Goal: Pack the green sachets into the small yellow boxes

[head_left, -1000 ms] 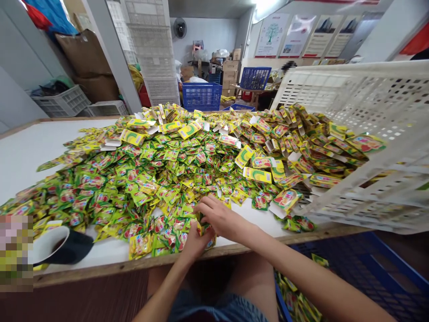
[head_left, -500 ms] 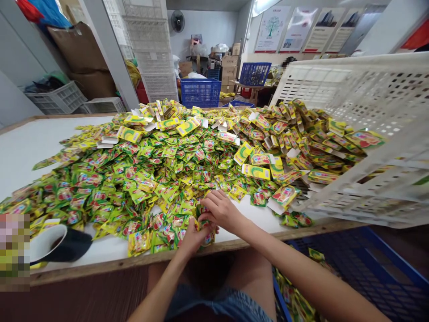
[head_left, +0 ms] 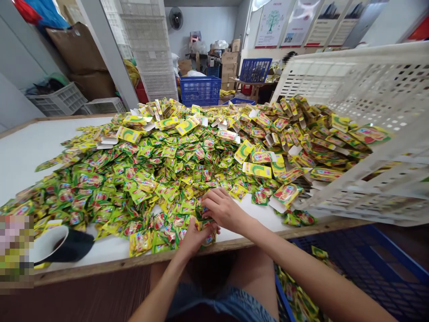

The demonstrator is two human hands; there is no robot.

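Close together at the table's near edge, both hands are closed around small green packets. My left hand has its thumb pressed against a packet printed with a red fruit. My right hand curls over from the right, fingers bent on a green packet that is mostly hidden. How many packets they hold cannot be made out. A wide heap of green and yellow packets spreads behind and left of the hands. Yellow cartons, some with open white flaps, lie on the heap's back and right.
A white perforated crate lies tipped at the right, cartons spilling from it. Beside the wooden table edge stands a dark cup at left. Below right, a blue crate contains packets. Stacked white crates rise behind.
The view has shifted very slightly. Both hands stay in the same place, with only small finger movement at the packets.
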